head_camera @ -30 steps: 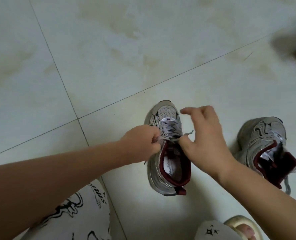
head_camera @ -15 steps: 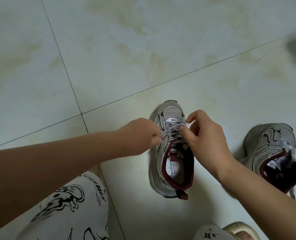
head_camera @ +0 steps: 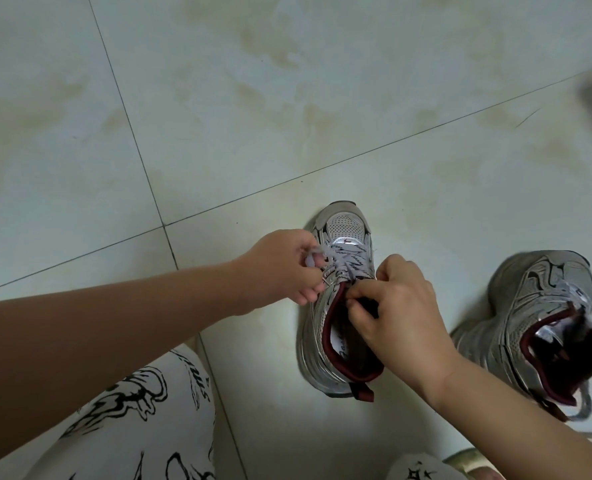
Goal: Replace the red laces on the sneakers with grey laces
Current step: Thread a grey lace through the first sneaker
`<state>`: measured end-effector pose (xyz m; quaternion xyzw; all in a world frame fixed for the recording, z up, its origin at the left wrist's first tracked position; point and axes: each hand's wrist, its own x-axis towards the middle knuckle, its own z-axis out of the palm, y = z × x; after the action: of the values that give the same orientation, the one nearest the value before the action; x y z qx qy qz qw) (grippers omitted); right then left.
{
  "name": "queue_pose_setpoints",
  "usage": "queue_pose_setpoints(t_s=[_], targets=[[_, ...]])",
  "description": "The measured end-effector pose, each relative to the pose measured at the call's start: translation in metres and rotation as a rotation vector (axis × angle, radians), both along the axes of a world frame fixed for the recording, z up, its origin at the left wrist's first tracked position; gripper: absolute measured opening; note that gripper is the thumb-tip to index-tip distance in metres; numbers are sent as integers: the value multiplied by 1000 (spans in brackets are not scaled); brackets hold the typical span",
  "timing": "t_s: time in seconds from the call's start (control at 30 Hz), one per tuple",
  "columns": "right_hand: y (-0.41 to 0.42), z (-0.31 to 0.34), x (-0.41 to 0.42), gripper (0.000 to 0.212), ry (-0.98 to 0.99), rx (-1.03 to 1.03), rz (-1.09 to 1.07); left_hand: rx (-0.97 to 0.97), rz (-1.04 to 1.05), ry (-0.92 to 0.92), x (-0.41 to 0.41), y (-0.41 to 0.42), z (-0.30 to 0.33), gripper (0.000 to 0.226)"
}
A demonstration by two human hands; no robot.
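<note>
Lower centre: right hand (head_camera: 395,306) pinches at the tongue top of the centre sneaker (head_camera: 339,306); left hand (head_camera: 287,268) grips the grey lace (head_camera: 348,259) end, drawn leftward. Judged step: tightening the last upper eyelets; next, thread the right end. Its collar opening holds only an insole. Right edge: second sneaker (head_camera: 544,320), grey-laced, on the floor tiles (head_camera: 218,98).

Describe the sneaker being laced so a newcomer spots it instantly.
On the tiled floor stand two grey sneakers. The one meant is the left sneaker, between both hands. Unlike the right sneaker, which stands apart untouched, its grey lace is being handled.
</note>
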<state>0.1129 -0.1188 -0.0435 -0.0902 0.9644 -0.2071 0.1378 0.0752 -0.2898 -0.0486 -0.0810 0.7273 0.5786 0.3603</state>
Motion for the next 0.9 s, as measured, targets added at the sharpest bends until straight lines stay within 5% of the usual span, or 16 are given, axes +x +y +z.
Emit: queue_pose_setpoints(t_s=[0.3,0.7,0.8,0.9], targets=[[-5,-1,-7,9,-146,-132,-108,-77,5,16,1,5,-5,15],[-4,-8,-7,6,-218,-216,-192,-278,-51,274,16,14,-9,23],[-3,-8,-8,15,-243,-252,-198,-171,66,134,15,16,-7,9],[-4,-10,-9,14,-237,-250,-186,-19,171,-142,14,18,-8,19]])
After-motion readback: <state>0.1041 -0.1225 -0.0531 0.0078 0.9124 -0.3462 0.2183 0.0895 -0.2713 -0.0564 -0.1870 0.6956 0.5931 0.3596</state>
